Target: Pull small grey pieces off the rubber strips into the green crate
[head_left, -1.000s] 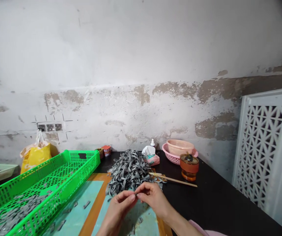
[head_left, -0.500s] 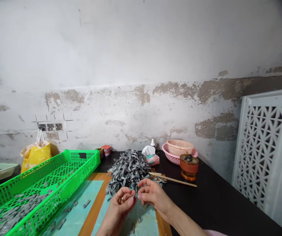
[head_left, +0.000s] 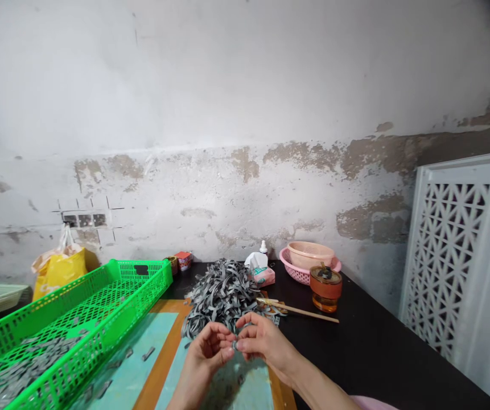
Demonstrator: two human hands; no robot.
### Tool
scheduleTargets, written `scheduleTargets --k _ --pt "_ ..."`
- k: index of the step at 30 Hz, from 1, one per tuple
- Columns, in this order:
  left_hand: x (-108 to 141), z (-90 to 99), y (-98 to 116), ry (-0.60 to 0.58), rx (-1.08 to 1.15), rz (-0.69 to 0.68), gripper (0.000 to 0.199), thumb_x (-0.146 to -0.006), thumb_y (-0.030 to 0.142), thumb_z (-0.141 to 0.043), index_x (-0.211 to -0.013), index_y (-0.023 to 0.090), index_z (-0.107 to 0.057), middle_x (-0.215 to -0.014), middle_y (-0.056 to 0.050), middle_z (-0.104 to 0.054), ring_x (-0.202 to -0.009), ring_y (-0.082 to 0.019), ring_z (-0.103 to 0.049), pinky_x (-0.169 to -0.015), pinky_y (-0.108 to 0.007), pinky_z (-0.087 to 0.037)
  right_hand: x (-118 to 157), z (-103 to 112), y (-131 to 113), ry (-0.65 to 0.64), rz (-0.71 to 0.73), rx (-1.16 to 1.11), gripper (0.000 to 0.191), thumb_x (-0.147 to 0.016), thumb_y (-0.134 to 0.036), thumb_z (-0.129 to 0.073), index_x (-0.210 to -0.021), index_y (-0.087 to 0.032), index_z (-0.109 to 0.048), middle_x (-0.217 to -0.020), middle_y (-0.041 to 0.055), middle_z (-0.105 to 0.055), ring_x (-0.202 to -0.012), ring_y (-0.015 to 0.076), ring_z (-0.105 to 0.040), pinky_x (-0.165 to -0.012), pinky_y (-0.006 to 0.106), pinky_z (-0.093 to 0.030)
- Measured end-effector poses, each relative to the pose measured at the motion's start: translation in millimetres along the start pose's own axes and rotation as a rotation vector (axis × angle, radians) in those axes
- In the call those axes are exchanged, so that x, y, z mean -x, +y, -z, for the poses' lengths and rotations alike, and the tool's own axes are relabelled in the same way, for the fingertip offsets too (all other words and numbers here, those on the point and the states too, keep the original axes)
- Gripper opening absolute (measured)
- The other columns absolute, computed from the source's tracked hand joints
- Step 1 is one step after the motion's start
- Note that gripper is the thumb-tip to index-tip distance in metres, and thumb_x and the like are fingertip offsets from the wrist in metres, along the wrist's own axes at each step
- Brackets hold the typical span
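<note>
Between my two hands, just in front of the heap, is a small grey strip piece (head_left: 234, 345). My left hand (head_left: 211, 350) pinches it from the left with thumb and forefinger, and my right hand (head_left: 262, 345) pinches it from the right. The fingertips nearly meet, so most of the piece is hidden. Behind the hands rises a heap of grey strips (head_left: 223, 293), loosely tangled. Beneath them lies a light blue mat (head_left: 168, 333) with brown tape bands. Some small folded grey pieces (head_left: 148, 353) lie on the mat to the left.
A green plastic crate (head_left: 134, 302) at left holds many grey pieces. Right of the heap are a wooden stick (head_left: 308, 313), a tissue pack (head_left: 264, 275), pink baskets (head_left: 311, 256) and an amber glass jar (head_left: 325, 290). A yellow bag (head_left: 61, 273) stands behind the crate.
The view has shifted slightly. Both hands stay together at nearly the same spot, and the grey piece between the fingertips now shows more clearly.
</note>
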State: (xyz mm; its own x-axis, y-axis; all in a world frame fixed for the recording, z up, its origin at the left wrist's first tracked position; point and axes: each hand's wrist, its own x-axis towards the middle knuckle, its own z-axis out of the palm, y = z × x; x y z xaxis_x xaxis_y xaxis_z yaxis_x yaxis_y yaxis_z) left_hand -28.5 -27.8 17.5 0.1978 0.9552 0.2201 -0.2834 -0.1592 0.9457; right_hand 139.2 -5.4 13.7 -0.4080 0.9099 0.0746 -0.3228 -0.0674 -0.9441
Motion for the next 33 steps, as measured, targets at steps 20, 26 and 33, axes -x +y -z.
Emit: scheduleTargets --k 20,26,33 --pt "1 4.1 -3 0.059 -0.011 0.084 0.025 -0.060 0.030 -0.084 -0.074 0.017 -0.069 -0.072 -0.002 -0.069 -0.064 -0.013 -0.058 -0.060 -0.021 -0.042 -1 3 -3 -0.024 0.076 0.150 0.037 -0.058 -0.041 -0.080 -0.079 -0.014 -0.065 -0.065 -0.0013 -0.064 -0.053 0.0109 -0.058 -0.057 0.026 -0.046" --pt "-1 10.2 -11 0.032 0.081 0.158 0.028 -0.059 0.029 -0.085 -0.077 0.018 -0.067 -0.072 -0.002 -0.069 -0.065 -0.013 -0.060 -0.060 -0.020 -0.041 7 6 -16 -0.151 0.083 0.210 0.027 -0.060 -0.034 -0.077 -0.077 -0.014 -0.074 -0.066 0.0015 -0.068 -0.062 0.0139 -0.062 -0.067 0.030 -0.047" --pt "1 7.0 -11 -0.017 0.064 0.145 0.022 -0.063 0.026 -0.083 -0.072 0.017 -0.065 -0.071 0.000 -0.066 -0.063 -0.011 -0.057 -0.060 -0.020 -0.040 6 9 -11 -0.206 0.078 0.200 0.025 -0.061 -0.033 -0.079 -0.073 -0.013 -0.072 -0.062 0.0004 -0.066 -0.059 0.0120 -0.061 -0.064 0.027 -0.047"
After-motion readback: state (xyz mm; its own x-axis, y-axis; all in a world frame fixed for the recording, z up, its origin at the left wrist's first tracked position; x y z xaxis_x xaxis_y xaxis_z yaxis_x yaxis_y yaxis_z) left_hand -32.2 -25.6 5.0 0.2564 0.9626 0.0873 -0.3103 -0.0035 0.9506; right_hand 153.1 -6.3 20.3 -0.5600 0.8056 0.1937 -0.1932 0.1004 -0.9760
